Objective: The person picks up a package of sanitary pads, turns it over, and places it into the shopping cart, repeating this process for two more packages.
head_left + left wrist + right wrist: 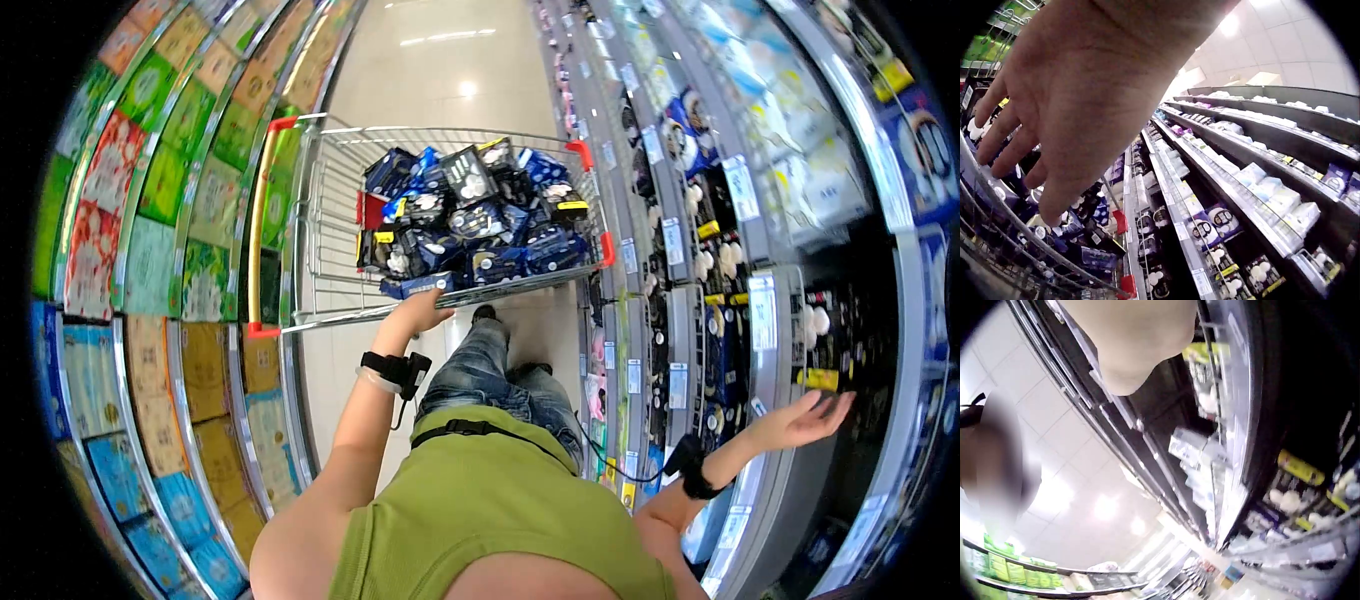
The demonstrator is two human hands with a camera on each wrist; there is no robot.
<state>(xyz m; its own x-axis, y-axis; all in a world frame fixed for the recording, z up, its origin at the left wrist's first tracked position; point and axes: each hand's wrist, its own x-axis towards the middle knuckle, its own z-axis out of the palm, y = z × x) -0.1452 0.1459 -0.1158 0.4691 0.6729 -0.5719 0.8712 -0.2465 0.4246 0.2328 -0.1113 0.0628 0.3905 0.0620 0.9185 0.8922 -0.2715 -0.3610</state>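
A shopping cart (330,318) holds a pile of dark blue and black packs (480,215). My left hand (418,312) is at the cart's near side, beside a dark blue pack; whether it touches the rim cannot be told. In the left wrist view the left hand (1066,100) has its fingers extended and spread over the packs (1094,256), gripping nothing visible. To the right, my right hand (803,420) is held palm up in front of a shelf, empty, with relaxed fingers. Black packs with yellow labels (825,340) sit just above it. Only part of the right hand (1141,344) shows in the right wrist view.
Shelves of green, red and blue packages (150,180) line the left side. Stepped shelves with price tags (673,240) and white and dark packs run along the right. The tiled floor (450,60) extends ahead between them, beyond the cart.
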